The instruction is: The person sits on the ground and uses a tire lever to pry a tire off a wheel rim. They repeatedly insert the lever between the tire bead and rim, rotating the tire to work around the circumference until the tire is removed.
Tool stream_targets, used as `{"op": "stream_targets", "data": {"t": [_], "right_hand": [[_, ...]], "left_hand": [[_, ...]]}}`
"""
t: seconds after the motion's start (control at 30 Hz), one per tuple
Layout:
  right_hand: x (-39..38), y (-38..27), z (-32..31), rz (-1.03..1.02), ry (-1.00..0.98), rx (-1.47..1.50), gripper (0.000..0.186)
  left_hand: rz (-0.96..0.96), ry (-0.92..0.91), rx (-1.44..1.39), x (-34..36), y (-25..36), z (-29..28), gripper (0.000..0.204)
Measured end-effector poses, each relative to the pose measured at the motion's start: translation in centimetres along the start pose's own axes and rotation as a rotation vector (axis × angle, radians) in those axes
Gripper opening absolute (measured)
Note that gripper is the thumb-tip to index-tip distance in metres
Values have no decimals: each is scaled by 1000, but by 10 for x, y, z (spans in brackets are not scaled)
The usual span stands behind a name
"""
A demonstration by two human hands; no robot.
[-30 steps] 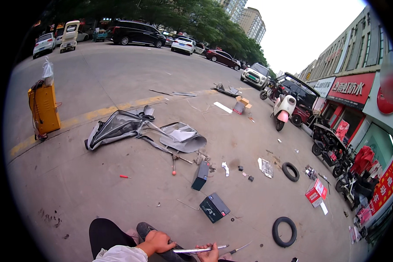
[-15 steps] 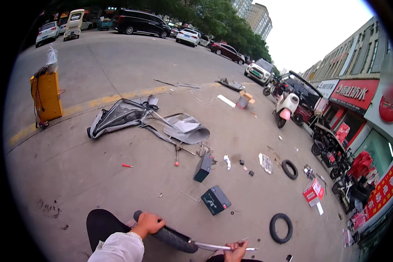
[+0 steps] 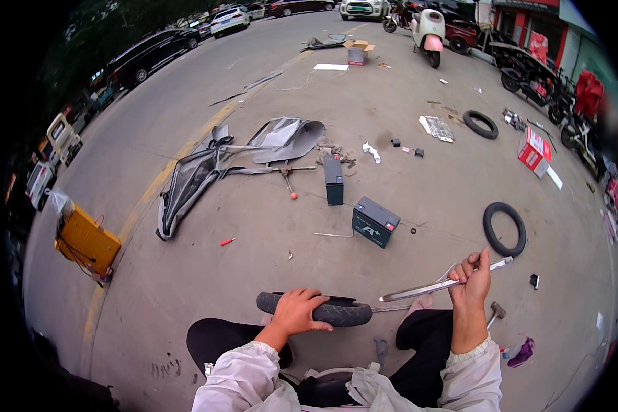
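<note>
A black treaded tyre (image 3: 340, 314) stands edge-up between my knees. My left hand (image 3: 299, 312) is closed over its top, with the fingers pressed on the tread. My right hand (image 3: 472, 278) is raised to the right of the tyre and grips a long silvery tyre lever (image 3: 426, 290), whose left end is apart from the tyre. Another thin metal bar (image 3: 390, 308) juts out from the tyre's right side; its far end is hidden by the rubber. A spanner-like tool (image 3: 381, 349) lies on the ground between my legs.
Two dark batteries, an upright one (image 3: 334, 180) and a wider one (image 3: 375, 223), stand ahead. Loose tyres (image 3: 505, 229) lie to the right, near a hammer (image 3: 498, 312). Grey crumpled fabric on a frame (image 3: 199, 182) and a yellow box with cables (image 3: 89, 240) are leftward. A scooter (image 3: 429, 33) is parked beyond.
My view has tilted down and turned. My right hand has risen with the tyre lever, which has swung clear of the tyre. My left hand still holds the tyre.
</note>
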State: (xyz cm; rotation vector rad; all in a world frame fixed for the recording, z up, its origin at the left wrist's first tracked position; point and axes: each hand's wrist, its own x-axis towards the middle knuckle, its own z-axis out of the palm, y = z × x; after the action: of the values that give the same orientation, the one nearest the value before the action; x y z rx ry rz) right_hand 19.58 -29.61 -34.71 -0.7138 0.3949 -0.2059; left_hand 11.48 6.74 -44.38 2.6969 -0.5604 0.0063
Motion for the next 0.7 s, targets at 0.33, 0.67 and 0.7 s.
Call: {"op": "stream_targets", "data": {"t": [0.33, 0.67, 0.7], "right_hand": [[-14, -10, 14, 8, -25, -143, 47], [-11, -44, -18, -65, -3, -82, 47], [-12, -47, -21, -76, 8, -83, 47]], "left_hand": [[-83, -342, 72, 53, 21, 9, 73], [-446, -46, -298, 62, 33, -88, 75], [-433, -10, -313, 57, 42, -100, 79]]}}
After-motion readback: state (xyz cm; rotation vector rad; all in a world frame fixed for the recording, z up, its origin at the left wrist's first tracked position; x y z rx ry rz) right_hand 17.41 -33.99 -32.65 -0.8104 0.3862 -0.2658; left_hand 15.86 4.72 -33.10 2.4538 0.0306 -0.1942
